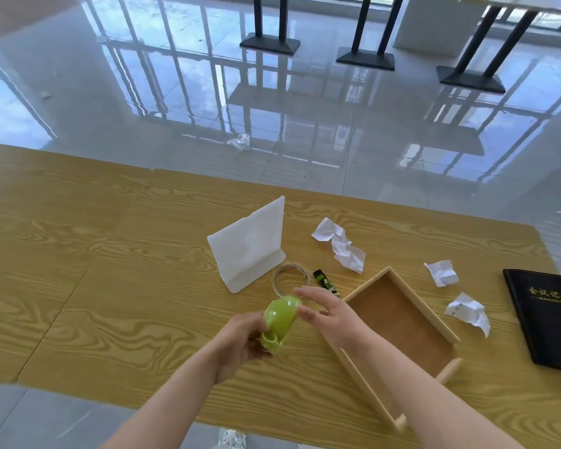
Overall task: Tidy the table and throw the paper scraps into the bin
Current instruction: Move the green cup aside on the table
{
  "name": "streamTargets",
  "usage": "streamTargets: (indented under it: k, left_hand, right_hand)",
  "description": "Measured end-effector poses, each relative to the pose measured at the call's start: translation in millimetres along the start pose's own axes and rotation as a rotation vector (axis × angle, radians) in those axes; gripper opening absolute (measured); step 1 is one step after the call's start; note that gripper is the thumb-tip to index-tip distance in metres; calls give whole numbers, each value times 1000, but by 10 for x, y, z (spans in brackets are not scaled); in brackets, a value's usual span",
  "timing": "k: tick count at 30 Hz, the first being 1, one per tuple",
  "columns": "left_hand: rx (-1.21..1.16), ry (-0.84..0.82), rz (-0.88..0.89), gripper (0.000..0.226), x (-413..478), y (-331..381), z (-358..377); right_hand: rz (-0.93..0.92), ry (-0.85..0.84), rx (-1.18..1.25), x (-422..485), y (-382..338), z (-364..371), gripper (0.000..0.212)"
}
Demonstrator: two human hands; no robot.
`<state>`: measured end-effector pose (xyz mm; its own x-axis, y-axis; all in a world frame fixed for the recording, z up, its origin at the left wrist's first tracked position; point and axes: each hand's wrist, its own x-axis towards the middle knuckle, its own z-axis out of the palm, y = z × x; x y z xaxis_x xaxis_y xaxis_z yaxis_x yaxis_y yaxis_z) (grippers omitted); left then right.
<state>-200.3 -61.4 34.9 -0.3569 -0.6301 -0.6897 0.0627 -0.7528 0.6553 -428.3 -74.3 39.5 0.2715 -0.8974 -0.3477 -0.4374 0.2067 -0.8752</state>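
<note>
My left hand [240,341] grips a green plastic tape dispenser [279,322] above the wooden table [110,286]. My right hand [327,314] hovers beside it with fingers spread, its thumb touching the dispenser's rounded top. Three crumpled paper scraps lie on the table: a long one [340,244] behind the tray, a small one [441,273] to the right, and another [468,312] next to the notebook. No bin shows in this view.
A shallow wooden tray [402,315] sits right of my hands. A white stand [250,251], a clear tape roll [290,278] and a small black-green tube [326,281] lie behind them. A black notebook [548,319] rests at the right edge. Black table legs [269,27] stand on the glossy floor.
</note>
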Motion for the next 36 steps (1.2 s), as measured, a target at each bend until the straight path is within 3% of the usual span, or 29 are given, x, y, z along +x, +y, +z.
streamTargets:
  k: [3,5,6,10,16,23,29,36]
  left_hand:
    - [-253,-48,-112,53,-29,1,-34]
    - [-309,-77,-126,56,-39,-19,-50]
    - [-329,-84,-127,55,-45,-31,-61]
    - [-318,-22,-143,45,-70,-83,-133]
    - [-12,338,107,37,-145,-197,-293]
    - [662,430,298,14,-245,-447,-438]
    - [771,513,326,16,-210,-554,-516]
    - [757,509,312,16,-219,-674,-558]
  right_hand:
    - [43,-70,234,90,-34,86,49]
    - [59,7,280,153,-60,173,29]
    - [66,50,276,175,-70,212,22]
    - [55,133,33,232,-30,298,27]
    - [44,151,-313,318,-36,333,29]
    - [72,54,-529,576,-118,545,31]
    - [111,63,-508,622,-123,700,25]
    - [187,176,-158,500,19,693,25]
